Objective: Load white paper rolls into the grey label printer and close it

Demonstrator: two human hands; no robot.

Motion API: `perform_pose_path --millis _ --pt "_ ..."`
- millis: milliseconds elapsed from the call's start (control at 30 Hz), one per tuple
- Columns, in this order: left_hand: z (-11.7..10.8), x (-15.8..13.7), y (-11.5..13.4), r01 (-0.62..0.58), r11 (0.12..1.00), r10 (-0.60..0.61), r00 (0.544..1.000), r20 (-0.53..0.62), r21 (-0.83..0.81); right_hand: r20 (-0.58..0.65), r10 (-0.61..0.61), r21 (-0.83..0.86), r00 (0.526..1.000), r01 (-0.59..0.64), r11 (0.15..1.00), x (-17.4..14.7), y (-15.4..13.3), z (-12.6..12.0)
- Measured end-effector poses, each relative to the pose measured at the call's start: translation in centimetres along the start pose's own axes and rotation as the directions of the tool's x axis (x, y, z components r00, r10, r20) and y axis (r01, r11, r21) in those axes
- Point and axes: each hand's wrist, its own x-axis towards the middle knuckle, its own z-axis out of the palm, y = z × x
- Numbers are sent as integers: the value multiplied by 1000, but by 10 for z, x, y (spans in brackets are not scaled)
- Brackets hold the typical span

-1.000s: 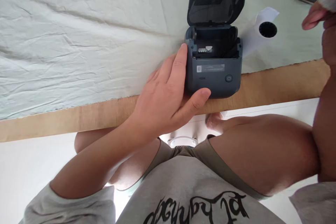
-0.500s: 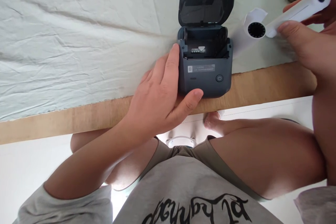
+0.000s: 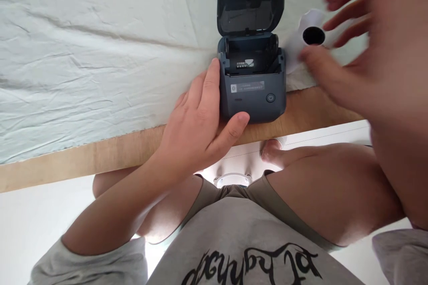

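A dark label printer (image 3: 252,104) stands at the table edge with its lid (image 3: 250,2) raised, showing a hollow bay with a small printed label inside. My left hand (image 3: 197,116) lies along the printer's left side, fingers stretched against it and thumb spread in front of its front edge. Right of the printer is a white paper roll (image 3: 296,51) with a dark round core and a loose flap. Over this roll reaches my right hand (image 3: 361,44), blurred, fingers apart and thumb close to the core; contact with the roll cannot be made out.
A wrinkled pale cloth (image 3: 100,53) covers the table up to a bare wooden edge strip (image 3: 83,156). My legs are below the edge, and a white ring-shaped object (image 3: 232,179) is on the floor between them.
The thin white roll that my right hand held has gone from view. My right hand has moved left to the larger roll with fingers spread. My left hand stays at the printer.
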Motion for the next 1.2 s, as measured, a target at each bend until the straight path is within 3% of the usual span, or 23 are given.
perform_pose_path --millis 133,533,1200 --pt "0 0 1 13 1000 -13 1000 -7 -1 123 -80 -149 989 98 984 11 -16 16" --pt "4 0 -2 -15 1000 15 1000 -19 -5 189 -146 31 971 142 989 15 6 25" --pt "2 0 -1 -9 1000 9 1000 -6 1 153 -161 106 975 146 984 14 8 26"
